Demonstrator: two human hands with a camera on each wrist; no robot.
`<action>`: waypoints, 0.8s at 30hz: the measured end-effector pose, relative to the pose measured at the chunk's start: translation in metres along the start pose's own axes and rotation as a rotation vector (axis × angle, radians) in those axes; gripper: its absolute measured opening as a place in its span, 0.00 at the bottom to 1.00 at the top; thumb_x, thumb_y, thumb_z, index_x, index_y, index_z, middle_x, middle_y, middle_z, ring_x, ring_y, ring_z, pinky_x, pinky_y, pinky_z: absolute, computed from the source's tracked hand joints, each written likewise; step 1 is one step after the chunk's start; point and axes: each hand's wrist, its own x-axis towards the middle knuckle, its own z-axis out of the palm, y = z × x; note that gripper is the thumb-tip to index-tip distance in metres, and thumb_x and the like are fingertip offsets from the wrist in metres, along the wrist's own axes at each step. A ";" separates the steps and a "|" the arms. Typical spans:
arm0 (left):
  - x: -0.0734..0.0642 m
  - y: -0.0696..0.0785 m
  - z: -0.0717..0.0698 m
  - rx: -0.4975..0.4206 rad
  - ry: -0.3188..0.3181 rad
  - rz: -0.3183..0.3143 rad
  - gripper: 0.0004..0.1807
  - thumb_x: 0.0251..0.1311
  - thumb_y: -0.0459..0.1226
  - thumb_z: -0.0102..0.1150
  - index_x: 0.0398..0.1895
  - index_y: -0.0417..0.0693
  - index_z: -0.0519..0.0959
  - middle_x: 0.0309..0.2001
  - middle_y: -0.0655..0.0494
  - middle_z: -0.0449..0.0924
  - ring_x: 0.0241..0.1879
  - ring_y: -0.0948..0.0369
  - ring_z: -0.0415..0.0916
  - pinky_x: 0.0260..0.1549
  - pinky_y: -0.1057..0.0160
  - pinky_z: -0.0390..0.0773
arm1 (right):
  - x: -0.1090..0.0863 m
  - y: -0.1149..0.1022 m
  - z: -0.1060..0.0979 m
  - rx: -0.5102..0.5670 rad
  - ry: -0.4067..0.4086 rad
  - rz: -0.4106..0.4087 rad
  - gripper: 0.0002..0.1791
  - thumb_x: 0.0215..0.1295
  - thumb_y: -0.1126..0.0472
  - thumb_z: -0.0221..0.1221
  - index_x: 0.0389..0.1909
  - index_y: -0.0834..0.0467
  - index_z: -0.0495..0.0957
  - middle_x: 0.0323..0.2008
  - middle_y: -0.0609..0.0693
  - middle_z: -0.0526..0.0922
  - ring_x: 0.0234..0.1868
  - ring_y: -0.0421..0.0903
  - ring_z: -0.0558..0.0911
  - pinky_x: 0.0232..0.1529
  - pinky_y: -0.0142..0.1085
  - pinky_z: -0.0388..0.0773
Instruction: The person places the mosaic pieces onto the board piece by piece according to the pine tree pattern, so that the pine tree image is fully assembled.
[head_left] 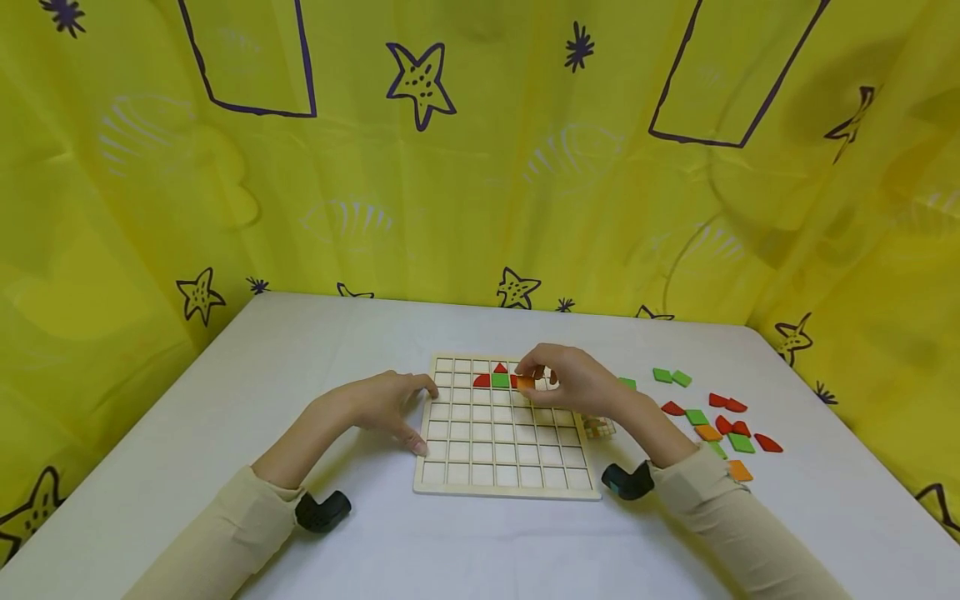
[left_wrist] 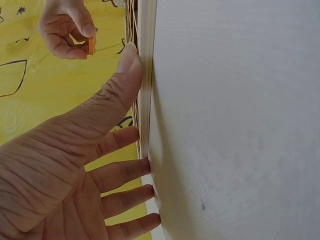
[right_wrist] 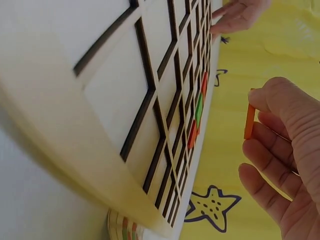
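A pale wooden grid board [head_left: 442,477] lies on the white table. In its far rows sit a red triangle [head_left: 500,367], a green square tile [head_left: 500,381] and a red curved piece [head_left: 482,381]; another red piece [head_left: 513,381] is partly hidden. My right hand [head_left: 577,385] pinches an orange tile [right_wrist: 249,120] between thumb and fingers, held just above the board in the right wrist view. Along the board's left edge, my left hand [head_left: 386,406] rests with thumb and fingers spread, its fingers [left_wrist: 122,175] fairly straight against the side.
Loose tiles lie right of the board, among them a green one [head_left: 662,375], a red one [head_left: 768,443] and an orange one [head_left: 739,471]. A small patterned object [head_left: 597,428] sits by the board's right edge. A yellow curtain [head_left: 480,208] hangs behind the table.
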 end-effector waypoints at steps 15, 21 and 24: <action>-0.001 0.001 -0.001 0.006 0.007 0.022 0.40 0.43 0.53 0.83 0.59 0.55 0.74 0.53 0.50 0.78 0.54 0.52 0.73 0.59 0.46 0.72 | 0.021 -0.001 0.017 -0.053 -0.070 -0.047 0.15 0.64 0.59 0.70 0.48 0.60 0.82 0.39 0.44 0.83 0.39 0.43 0.79 0.43 0.36 0.79; 0.000 0.000 -0.001 0.005 0.006 0.021 0.40 0.44 0.53 0.83 0.60 0.55 0.74 0.56 0.49 0.78 0.57 0.50 0.73 0.60 0.45 0.71 | 0.027 -0.002 0.023 -0.043 -0.108 -0.028 0.16 0.65 0.59 0.70 0.50 0.60 0.82 0.45 0.48 0.85 0.42 0.42 0.81 0.48 0.37 0.80; 0.000 0.000 0.000 0.006 0.005 0.023 0.40 0.44 0.53 0.82 0.60 0.54 0.74 0.57 0.48 0.78 0.57 0.50 0.73 0.61 0.44 0.71 | 0.029 -0.003 0.025 -0.033 -0.137 0.002 0.16 0.66 0.58 0.69 0.51 0.60 0.82 0.45 0.48 0.85 0.42 0.42 0.80 0.49 0.38 0.80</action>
